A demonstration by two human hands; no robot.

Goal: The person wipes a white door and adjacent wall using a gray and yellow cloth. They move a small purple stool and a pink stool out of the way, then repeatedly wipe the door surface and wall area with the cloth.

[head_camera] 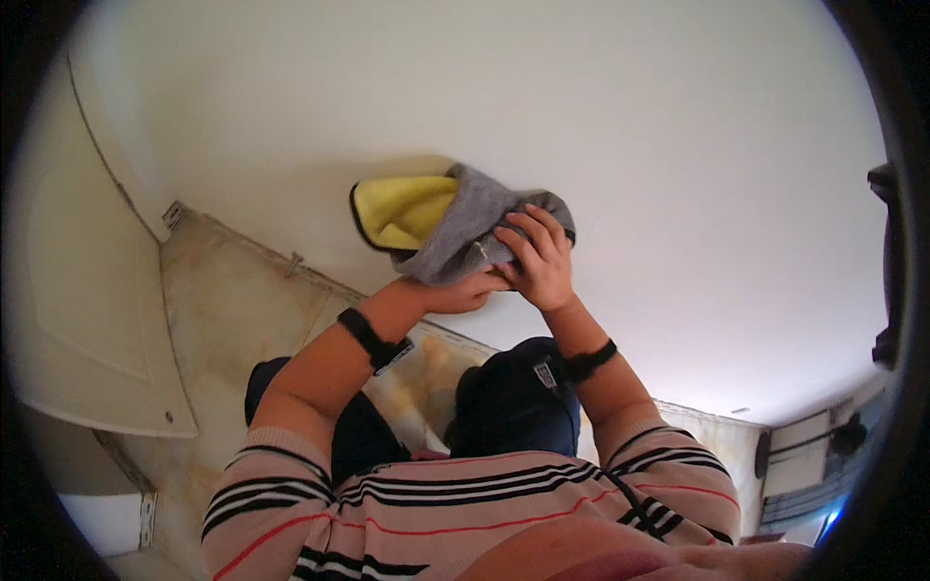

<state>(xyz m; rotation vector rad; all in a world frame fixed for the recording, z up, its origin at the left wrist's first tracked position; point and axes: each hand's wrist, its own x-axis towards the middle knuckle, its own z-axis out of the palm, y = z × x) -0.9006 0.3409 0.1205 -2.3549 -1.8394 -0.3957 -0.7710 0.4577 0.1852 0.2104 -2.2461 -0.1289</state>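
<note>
A grey microfiber cloth (472, 210) with a yellow inner side and dark edging is bunched up against a large white surface (690, 181). My right hand (538, 250) grips its right part, fingers bent over the grey folds. Below it, my left hand (468, 290) holds the lower edge, with its fingers partly hidden by the cloth. The two hands nearly meet. A yellow flap hangs out at the left, away from my fingers. Each wrist wears a black band.
On the left stands a pale panel (94, 290) with a curved lower edge. Marbled floor tiles (232, 276) run along the white surface's lower border, with a small metal bracket (173, 215) at the corner. My dark-clad legs (516, 399) are close to that border. Dark fittings (883, 269) sit far right.
</note>
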